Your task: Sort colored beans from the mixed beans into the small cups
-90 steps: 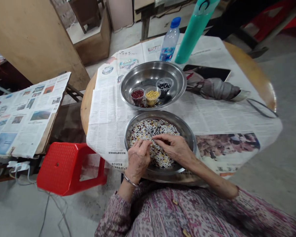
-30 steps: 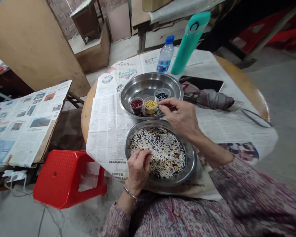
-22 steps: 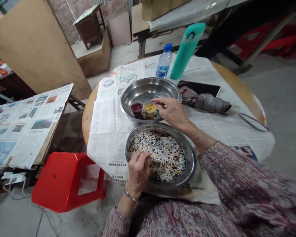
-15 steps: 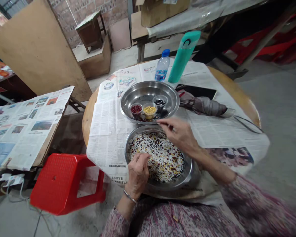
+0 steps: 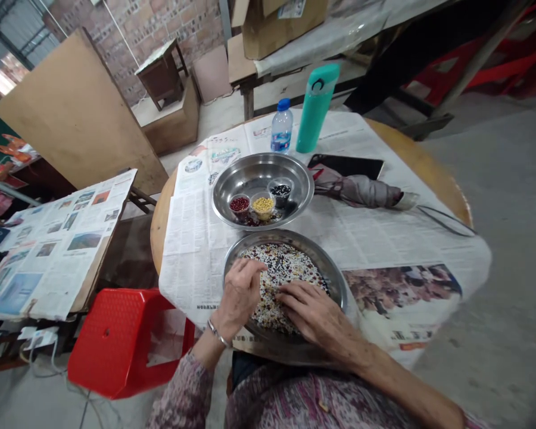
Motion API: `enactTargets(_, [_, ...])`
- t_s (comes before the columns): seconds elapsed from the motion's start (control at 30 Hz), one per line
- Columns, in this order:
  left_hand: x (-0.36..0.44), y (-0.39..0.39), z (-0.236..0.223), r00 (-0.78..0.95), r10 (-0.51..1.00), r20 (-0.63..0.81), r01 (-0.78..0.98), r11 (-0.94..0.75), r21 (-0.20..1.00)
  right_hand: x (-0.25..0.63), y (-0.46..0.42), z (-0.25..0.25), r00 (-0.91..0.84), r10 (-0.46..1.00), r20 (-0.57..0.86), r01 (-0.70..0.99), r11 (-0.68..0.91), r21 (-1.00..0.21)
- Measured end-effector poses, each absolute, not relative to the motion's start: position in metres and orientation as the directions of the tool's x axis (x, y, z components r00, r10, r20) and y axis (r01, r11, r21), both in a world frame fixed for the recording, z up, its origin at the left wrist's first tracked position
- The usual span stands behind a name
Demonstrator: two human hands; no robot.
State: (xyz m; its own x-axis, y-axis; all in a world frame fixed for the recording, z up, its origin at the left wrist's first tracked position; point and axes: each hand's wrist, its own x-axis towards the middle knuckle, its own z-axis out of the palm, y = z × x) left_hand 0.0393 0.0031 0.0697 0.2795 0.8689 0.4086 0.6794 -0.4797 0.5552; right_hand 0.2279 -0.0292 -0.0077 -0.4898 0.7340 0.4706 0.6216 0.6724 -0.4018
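Observation:
A steel basin [image 5: 337,271] near my body holds mixed rice and beans [image 5: 272,310], with white, yellow, dark red and black bits. Over its left side, my left hand [image 5: 240,292] has its fingers curled together; what they hold, if anything, is hidden. My right hand [image 5: 310,313] reaches in from the right, fingers stretched out and touching the mix. Beyond, a second steel basin [image 5: 221,193] carries three small clear cups: red beans [image 5: 239,205], yellow beans [image 5: 263,205] and black beans [image 5: 280,190]. Some loose dark beans lie beside the cups.
Newspaper [image 5: 187,250] covers the round table. At its back stand a water bottle [image 5: 281,128] and a teal flask [image 5: 317,110]. A folded umbrella [image 5: 366,190] and a black phone-like slab [image 5: 348,165] lie to the right. A red stool [image 5: 111,339] is at left.
My right hand has come down from the basin's far rim into the mix, its fingers spreading out. My left hand has shifted slightly up and left. The view has moved a little.

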Motion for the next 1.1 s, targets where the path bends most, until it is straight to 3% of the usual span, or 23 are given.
enactTargets(0.17, [0.055, 0.085, 0.098, 0.273, 0.812, 0.516, 0.686, -0.541, 0.487, 0.228, -0.028, -0.002, -0.476, 0.737, 0.48, 0.612, 0.669, -0.421])
enactTargets(0.33, [0.068, 0.156, 0.083, 0.238, 0.82, 0.521, 0.713, -0.512, 0.48, 0.227, -0.029, 0.0, -0.44, 0.748, 0.498, 0.632, 0.651, -0.42])
enactTargets(0.57, [0.056, 0.126, 0.075, 0.134, 0.782, 0.608, 0.72, -0.499, 0.483, 0.228, -0.029, 0.004, -0.434, 0.732, 0.525, 0.634, 0.662, -0.399])
enactTargets(0.83, [0.026, 0.019, 0.06, 0.177, 0.861, 0.476, 0.755, -0.43, 0.496, 0.227, -0.029, 0.004, -0.423, 0.735, 0.531, 0.641, 0.656, -0.398])
enactTargets(1.1, [0.04, -0.031, 0.047, 0.344, 0.938, 0.048, 0.825, -0.327, 0.461, 0.226, -0.031, 0.004, -0.405, 0.738, 0.54, 0.647, 0.649, -0.4])
